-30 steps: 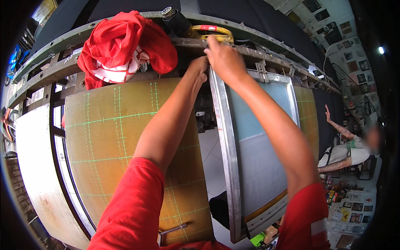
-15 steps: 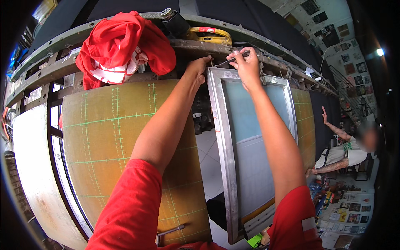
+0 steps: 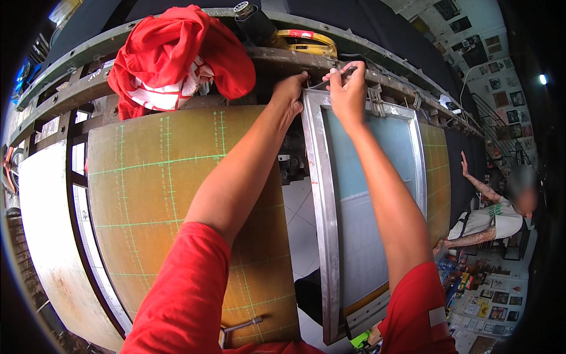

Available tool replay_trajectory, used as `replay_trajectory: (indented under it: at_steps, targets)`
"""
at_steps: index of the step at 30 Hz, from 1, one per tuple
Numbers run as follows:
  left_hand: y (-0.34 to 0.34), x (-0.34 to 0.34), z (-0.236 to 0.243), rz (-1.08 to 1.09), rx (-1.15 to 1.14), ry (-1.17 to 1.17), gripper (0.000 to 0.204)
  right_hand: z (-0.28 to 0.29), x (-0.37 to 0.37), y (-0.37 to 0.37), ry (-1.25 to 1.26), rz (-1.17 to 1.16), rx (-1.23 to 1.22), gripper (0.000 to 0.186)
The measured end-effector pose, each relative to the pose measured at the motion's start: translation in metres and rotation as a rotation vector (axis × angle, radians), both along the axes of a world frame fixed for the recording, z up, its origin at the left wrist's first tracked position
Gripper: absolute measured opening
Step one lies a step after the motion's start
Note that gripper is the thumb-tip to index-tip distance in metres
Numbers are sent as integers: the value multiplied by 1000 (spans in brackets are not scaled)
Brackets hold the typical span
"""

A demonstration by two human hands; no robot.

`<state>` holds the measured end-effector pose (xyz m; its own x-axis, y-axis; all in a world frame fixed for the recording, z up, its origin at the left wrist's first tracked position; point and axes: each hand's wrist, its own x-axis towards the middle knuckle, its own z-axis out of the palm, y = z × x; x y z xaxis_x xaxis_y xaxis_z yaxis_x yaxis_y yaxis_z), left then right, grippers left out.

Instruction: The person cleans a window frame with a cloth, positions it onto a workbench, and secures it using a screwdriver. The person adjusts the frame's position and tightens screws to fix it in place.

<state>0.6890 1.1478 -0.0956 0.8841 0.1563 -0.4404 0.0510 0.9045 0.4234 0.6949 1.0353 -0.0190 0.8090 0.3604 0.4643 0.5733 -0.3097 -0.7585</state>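
In my right hand (image 3: 346, 91) is a slim dark metal tool (image 3: 352, 71), pinched between thumb and fingers above the near-left corner of a screen frame. Its tip points left toather the frame's top edge, and its exact kind is unclear. My left hand (image 3: 289, 94) is closed at the metal rail (image 3: 277, 62), just left of that corner; whatever its fingers grip is hidden. The screen frame (image 3: 321, 194) is grey metal with pale bluish mesh, and lies under my right forearm. Left of it, beneath my left arm, is a brown board (image 3: 135, 194) marked with green grid lines.
A red and white cloth (image 3: 171, 59) lies bundled on the rails. Beside it are a dark cylindrical object (image 3: 253, 23) and a yellow-handled tool (image 3: 306, 41). A T-shaped wrench (image 3: 244, 323) rests on the board. Another person (image 3: 492, 212) stands at the right. A white panel (image 3: 56, 236) is at far left.
The view has shifted slightly, so the rails and frame sit a little further right. My right hand has turned somewhat, and less of the slim tool shows. Both hands stay at the frame's corner.
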Motion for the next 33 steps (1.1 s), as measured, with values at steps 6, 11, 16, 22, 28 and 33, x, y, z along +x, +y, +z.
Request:
replay_trajectory:
  at_steps: [6,11,16,22,28,33]
  targets:
    - [0,-2,-1,33,28,-4,13,-2,-1,1,-60,13,32,20]
    - [18,10,-19,21,-21,-75,20,16,4,17,208,78,95,18]
    - [-2,-3,3,-56,205,-1,21,70,1,-46,349,-150,681,20]
    - [40,0,-22,-20,346,-95,17,200,-137,-253,476,-213,666,30]
    - [6,-7,2,72,391,-120,35,162,-387,-488,512,-969,405,21]
    - [18,8,-8,-25,404,-51,41,59,-500,-590,865,-1269,499,28]
